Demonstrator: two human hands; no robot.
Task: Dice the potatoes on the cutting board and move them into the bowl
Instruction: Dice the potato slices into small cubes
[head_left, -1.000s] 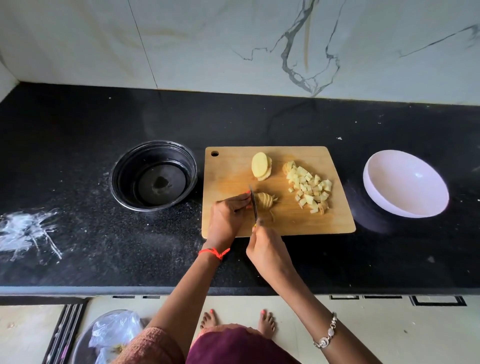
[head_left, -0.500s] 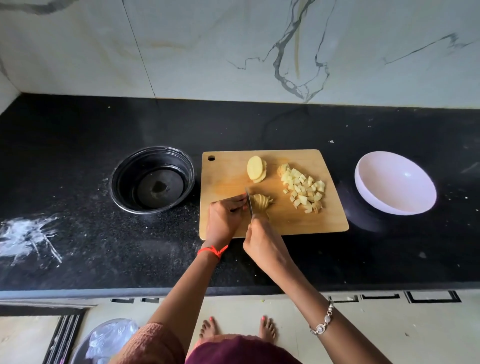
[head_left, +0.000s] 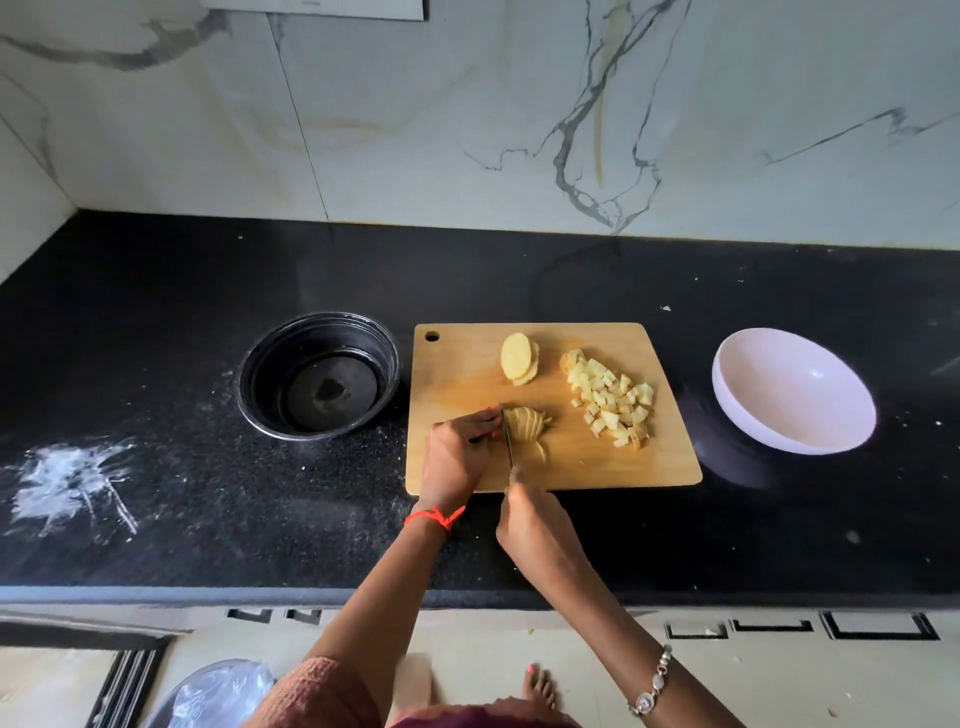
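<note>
over the last second very little has moved on the rectangular light wooden cutting board (head_left: 571, 467): the framing has shifted (that is the head tilting, not the things), while the dark thin-bladed knife (head_left: 507, 439) stands at much the same spot near the board's front left, blade down and edge-on to the camera. the right hand (head_left: 537, 525) keeps its fingers wrapped round the knife handle, and the left hand (head_left: 457, 457) has its fingers curled down close against the blade's left side, pinning what i take to be the uncut end of the pale yellow peeled potato piece (head_left: 527, 428), which is hidden under them. what has grown is the fan of thin slices leaning away on the blade's right, a little wider than a second ago, so the slicing is creeping stroke by stroke toward the fingertips. the heap of pale yellow diced cubes (head_left: 610, 402) on the board's right half and the short stack of round slices (head_left: 519, 358) near its back edge lie as they did. the shallow round white bowl (head_left: 795, 395) sits just off the board's right side on the black speckled stone countertop (head_left: 156, 338) and holds nothing yet; the black round bowl (head_left: 260, 374) on the left stands where it stood. i judge the task near its middle: this piece wants crosscuts, the stack is waiting, and no cube has reached a bowl
</note>
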